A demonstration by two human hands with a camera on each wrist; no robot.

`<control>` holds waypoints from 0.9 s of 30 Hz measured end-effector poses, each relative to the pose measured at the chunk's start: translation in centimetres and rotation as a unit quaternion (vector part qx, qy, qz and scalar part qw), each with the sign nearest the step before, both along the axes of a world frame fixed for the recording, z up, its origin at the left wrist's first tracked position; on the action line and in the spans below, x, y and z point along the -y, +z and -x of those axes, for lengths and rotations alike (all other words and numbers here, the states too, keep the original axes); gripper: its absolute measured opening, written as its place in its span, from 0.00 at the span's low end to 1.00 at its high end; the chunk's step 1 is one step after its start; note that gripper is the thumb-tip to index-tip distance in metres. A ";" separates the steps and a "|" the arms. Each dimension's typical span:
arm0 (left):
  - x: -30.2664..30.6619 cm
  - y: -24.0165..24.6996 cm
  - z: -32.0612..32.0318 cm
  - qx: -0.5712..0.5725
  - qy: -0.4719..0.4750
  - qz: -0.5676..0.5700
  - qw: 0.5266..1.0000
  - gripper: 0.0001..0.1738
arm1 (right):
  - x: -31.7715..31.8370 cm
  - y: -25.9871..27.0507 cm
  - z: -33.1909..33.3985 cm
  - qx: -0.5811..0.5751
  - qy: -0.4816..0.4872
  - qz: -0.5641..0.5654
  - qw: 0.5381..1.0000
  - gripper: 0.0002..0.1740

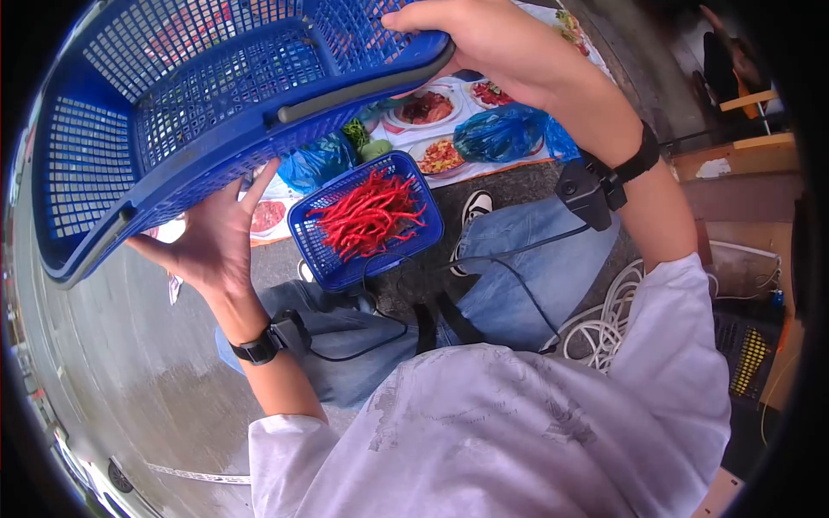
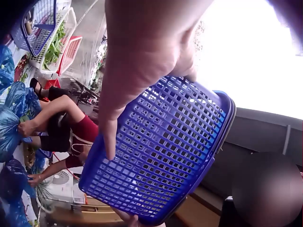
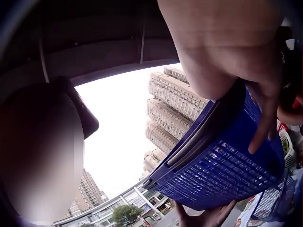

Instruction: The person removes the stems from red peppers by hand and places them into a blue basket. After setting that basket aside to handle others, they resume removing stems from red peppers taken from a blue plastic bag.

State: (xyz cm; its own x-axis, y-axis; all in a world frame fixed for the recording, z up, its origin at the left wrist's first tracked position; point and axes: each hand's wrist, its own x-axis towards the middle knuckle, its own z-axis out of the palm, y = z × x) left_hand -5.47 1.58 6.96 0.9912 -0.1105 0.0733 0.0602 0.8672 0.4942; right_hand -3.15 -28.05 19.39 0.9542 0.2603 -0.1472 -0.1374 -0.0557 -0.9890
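A large blue basket [image 1: 194,148] is held up, tilted, at the upper left of the head view. My right hand [image 1: 492,43] grips its right end, thumb over the rim and fingers along the outer wall, as the right wrist view shows on the basket [image 3: 222,165]. Under the other end, my left hand [image 1: 211,242] supports the basket with spread fingers; in the left wrist view that hand [image 2: 137,66] lies along the perforated wall [image 2: 161,146]. Below, a smaller blue basket [image 1: 432,226] with red chillies [image 1: 370,214] stands on the ground, touched by neither hand.
Beyond the small basket, plates of food [image 1: 423,108] and blue plastic bags [image 1: 499,134] lie on a ground sheet. Coiled white hose [image 1: 600,324] lies by my right leg. A person in a red top [image 2: 85,130] handles bags in the left wrist view.
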 end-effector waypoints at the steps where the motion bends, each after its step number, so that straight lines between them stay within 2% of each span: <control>1: -0.5 1.0 0.4 -0.016 0.020 -0.014 1.000 0.72 | -0.2 -0.1 -0.3 0.017 0.012 -0.001 1.000 0.15; 2: -1.5 1.6 0.6 -0.018 0.071 -0.080 0.994 0.70 | -0.2 -0.4 -0.6 0.035 0.025 -0.002 0.999 0.16; 4: -5.9 1.3 0.7 -0.014 0.100 -0.101 0.990 0.63 | 0.7 -1.8 -1.2 0.065 0.068 -0.044 0.995 0.17; 6: -9.1 2.0 1.6 0.011 0.060 -0.131 0.990 0.57 | 0.0 -3.0 -0.5 0.097 -0.055 0.132 0.985 0.14; 8: -11.3 1.5 3.4 -0.040 0.059 -0.255 0.964 0.52 | -0.2 -3.7 1.0 0.076 -0.023 0.154 0.985 0.13; 9: -12.6 1.1 4.2 -0.068 0.058 -0.314 0.945 0.50 | -0.3 -4.7 1.4 0.123 -0.043 0.164 0.978 0.14; 10: -14.1 0.4 5.0 -0.084 0.061 -0.337 0.936 0.50 | -0.2 -6.2 1.6 0.169 -0.065 0.174 0.968 0.16; 13: -17.6 -0.7 6.8 -0.093 0.068 -0.378 0.918 0.48 | 0.3 -7.1 2.8 0.116 -0.056 0.197 0.972 0.17; 15: -16.9 1.6 6.7 -0.135 0.065 -0.355 0.923 0.51 | 0.6 -8.2 2.9 0.128 -0.049 0.197 0.971 0.18; 16: -15.7 3.3 6.6 -0.155 0.064 -0.343 0.924 0.53 | 0.8 -8.4 2.9 0.102 -0.026 0.234 0.966 0.13; 18: -12.7 6.1 6.7 -0.266 0.038 -0.272 0.924 0.60 | 0.8 -8.3 3.2 0.124 -0.028 0.237 0.963 0.13; 19: -14.7 4.6 6.6 -0.095 -0.106 -0.292 0.946 0.63 | 0.7 -8.2 3.9 0.139 -0.017 0.253 0.957 0.13; 20: -14.5 4.5 6.6 -0.078 -0.110 -0.355 0.925 0.54 | 0.7 -7.8 4.1 0.149 -0.004 0.266 0.952 0.13; 22: -12.2 3.1 6.0 -0.090 -0.001 -0.581 0.809 0.44 | 0.6 -8.4 4.2 0.158 -0.009 0.268 0.950 0.13; 24: -10.4 2.0 5.6 -0.104 0.019 -0.543 0.833 0.42 | 0.6 -8.6 4.0 0.118 -0.005 0.258 0.959 0.15; 25: -10.5 1.2 5.5 -0.099 0.034 -0.537 0.837 0.42 | 0.8 -9.1 3.7 0.112 0.031 0.261 0.958 0.23; 26: -10.8 0.6 5.7 -0.097 0.048 -0.531 0.840 0.42 | 1.2 -9.1 3.8 0.112 0.029 0.262 0.958 0.23; 27: -11.3 0.4 5.6 -0.106 0.062 -0.529 0.840 0.43 | 1.5 -9.2 4.0 0.053 0.022 0.121 0.991 0.29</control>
